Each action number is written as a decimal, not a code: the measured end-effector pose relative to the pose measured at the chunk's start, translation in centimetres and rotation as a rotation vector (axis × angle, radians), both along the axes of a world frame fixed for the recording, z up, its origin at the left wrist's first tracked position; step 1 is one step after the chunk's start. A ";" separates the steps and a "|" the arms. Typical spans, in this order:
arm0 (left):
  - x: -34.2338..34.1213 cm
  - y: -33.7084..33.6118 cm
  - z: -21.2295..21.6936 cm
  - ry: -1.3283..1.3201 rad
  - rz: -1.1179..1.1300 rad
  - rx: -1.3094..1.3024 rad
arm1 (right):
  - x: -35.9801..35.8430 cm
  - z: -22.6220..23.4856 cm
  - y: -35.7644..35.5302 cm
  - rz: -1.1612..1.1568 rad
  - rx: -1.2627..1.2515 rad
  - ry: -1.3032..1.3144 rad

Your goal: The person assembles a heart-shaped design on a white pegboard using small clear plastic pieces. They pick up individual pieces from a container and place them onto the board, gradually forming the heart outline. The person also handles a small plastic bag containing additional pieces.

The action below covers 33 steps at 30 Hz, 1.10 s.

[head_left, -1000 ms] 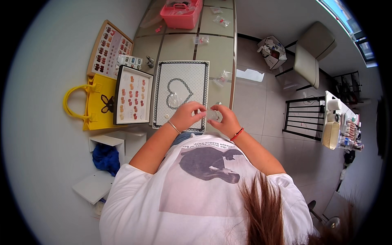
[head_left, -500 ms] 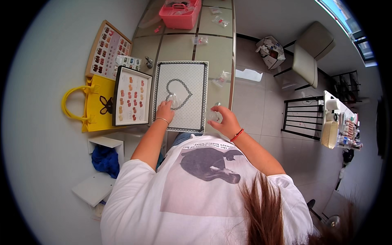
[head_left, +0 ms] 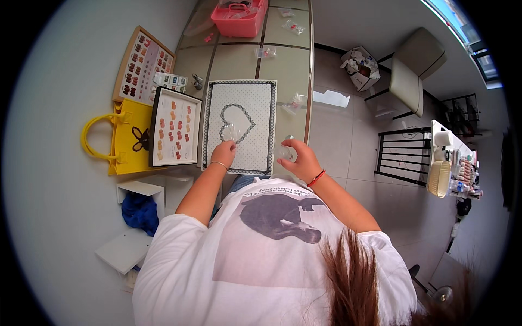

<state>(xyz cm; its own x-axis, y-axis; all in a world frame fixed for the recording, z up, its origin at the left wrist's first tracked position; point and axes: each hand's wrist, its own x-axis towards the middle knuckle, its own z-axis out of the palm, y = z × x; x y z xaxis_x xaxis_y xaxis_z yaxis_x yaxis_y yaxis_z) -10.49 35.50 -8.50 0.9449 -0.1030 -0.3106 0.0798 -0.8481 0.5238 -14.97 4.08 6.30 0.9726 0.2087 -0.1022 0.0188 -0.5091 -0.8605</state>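
My left hand [head_left: 224, 154] is closed, thumb against fingers, at the lower left of a white board [head_left: 257, 157] with a black lace border and a heart outline. From its fingertips a small clear plastic bag [head_left: 230, 131] stretches over the heart's lower left edge; its contents are too small to tell. Just right of the board, over the table's near right corner, my right hand [head_left: 300, 158] curls its thumb and fingers around a clear, roundish thing [head_left: 289, 152]. Its kind is hard to make out.
Left of the board lie a framed nail colour chart [head_left: 175, 130], a yellow bag [head_left: 126, 136] and a wooden sample board [head_left: 142, 65]. A pink box [head_left: 239, 22] stands at the far end, with small clear packets [head_left: 293, 103] along the table's right side. A chair [head_left: 408, 81] is at right.
My left hand has shifted slightly right and toward me, and the clear bag at its fingertips has moved a little with it. My right hand stays nearly still.
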 end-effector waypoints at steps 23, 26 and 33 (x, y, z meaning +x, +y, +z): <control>-0.1 -8.8 13.7 0.077 -0.116 -0.761 | 0.1 -0.7 -0.1 0.028 0.042 -0.120; 0.5 -6.7 10.2 -0.009 -0.010 -0.650 | 0.1 0.1 -0.3 0.023 0.032 -0.041; -0.6 0.0 1.7 -0.149 -0.012 0.056 | 0.0 0.2 -0.7 0.014 0.003 -0.005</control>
